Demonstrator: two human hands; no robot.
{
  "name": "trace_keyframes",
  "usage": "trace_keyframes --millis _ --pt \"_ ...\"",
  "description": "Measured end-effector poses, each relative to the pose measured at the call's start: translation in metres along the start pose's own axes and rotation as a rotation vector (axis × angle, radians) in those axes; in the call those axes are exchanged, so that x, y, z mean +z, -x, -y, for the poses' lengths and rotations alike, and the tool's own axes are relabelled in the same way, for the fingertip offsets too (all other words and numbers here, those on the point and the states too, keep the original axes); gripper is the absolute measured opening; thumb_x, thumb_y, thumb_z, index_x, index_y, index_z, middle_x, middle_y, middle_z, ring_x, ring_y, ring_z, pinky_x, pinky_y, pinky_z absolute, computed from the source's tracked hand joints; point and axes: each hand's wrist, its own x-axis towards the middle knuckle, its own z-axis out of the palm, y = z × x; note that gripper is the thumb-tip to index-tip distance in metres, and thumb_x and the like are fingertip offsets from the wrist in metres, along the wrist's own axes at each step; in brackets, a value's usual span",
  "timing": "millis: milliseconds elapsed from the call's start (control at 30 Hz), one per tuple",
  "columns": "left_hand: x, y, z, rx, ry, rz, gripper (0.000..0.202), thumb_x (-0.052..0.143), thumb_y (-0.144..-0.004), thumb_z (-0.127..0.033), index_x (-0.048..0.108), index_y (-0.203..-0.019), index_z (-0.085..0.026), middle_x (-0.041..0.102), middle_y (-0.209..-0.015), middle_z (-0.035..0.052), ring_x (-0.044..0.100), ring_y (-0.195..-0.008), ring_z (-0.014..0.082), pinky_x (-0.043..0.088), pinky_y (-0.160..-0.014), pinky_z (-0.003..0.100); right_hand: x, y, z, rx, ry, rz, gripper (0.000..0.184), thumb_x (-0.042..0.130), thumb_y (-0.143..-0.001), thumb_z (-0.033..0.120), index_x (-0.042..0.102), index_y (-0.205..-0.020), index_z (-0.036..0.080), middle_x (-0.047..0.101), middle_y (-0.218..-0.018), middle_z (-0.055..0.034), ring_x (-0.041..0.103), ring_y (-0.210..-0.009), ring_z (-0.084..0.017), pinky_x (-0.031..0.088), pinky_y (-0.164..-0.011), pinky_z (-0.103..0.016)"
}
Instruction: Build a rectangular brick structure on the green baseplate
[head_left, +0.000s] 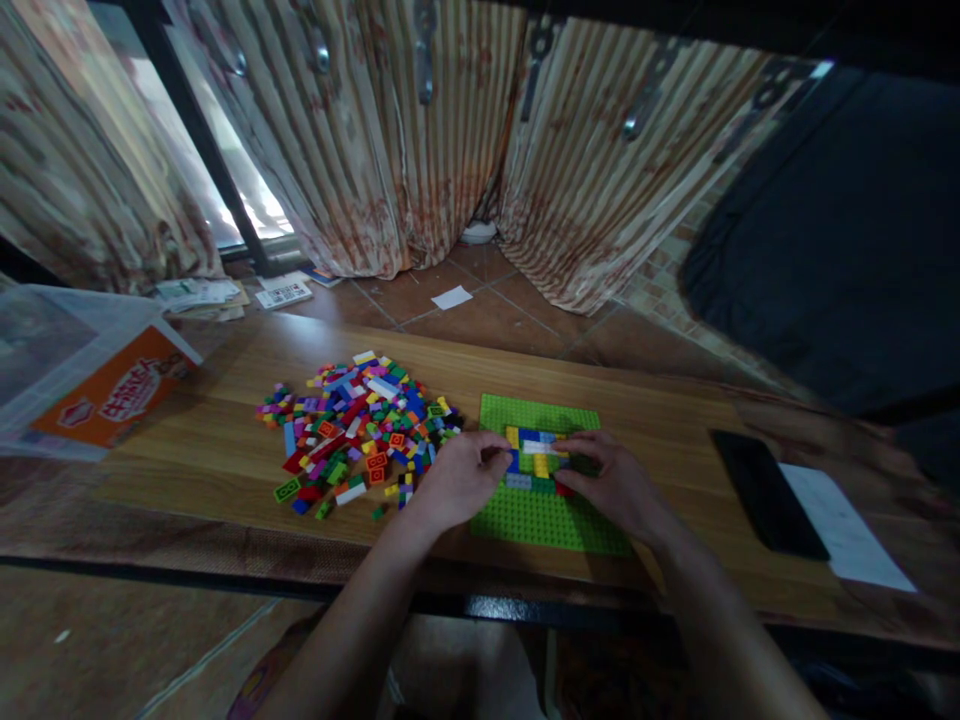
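Observation:
A green studded baseplate [551, 525] lies on the wooden table, with a low structure of toy building bricks [541, 466] in yellow, blue, white, grey and green on it. My left hand [465, 478] is at the structure's left side. Its thumb and index finger are closed close to a blue brick, and whatever sits between them is hidden. From the right, my right hand [616, 482] grips the structure, with fingers at a white brick [535, 447] along the top and the thumb lower down. A red brick [564, 489] shows partly under that thumb.
A heap of loose coloured bricks [360, 425] spreads left of the baseplate. At the far left stands a clear plastic box [75, 330] with an orange label. A black phone-like slab [765, 490] and white paper [847, 530] lie at the right. Curtains [375, 150] hang behind the table [225, 480].

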Motion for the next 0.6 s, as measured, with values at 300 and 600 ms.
trace_keyframes --millis 300,600 --pt "-0.001 0.0 0.001 0.031 -0.003 -0.022 0.023 0.052 -0.083 -0.024 0.072 -0.09 -0.015 0.069 -0.076 0.0027 0.061 -0.069 0.0153 0.045 -0.062 0.024 -0.001 -0.005 -0.006 0.113 0.065 -0.114 0.039 0.062 -0.077 0.049 0.07 -0.103 0.021 0.068 -0.098 -0.0086 0.063 -0.079 -0.022 0.049 -0.069 -0.037" --pt "-0.002 0.001 -0.002 0.05 -0.039 -0.023 0.022 0.052 -0.083 -0.022 0.072 -0.087 -0.015 0.068 -0.073 0.0017 0.059 -0.066 0.0145 0.044 -0.063 0.024 0.017 -0.012 -0.01 0.163 0.216 -0.194 0.052 0.068 -0.07 0.053 0.067 -0.108 0.017 0.064 -0.107 -0.0152 0.061 -0.094 -0.028 0.048 -0.084 -0.045"
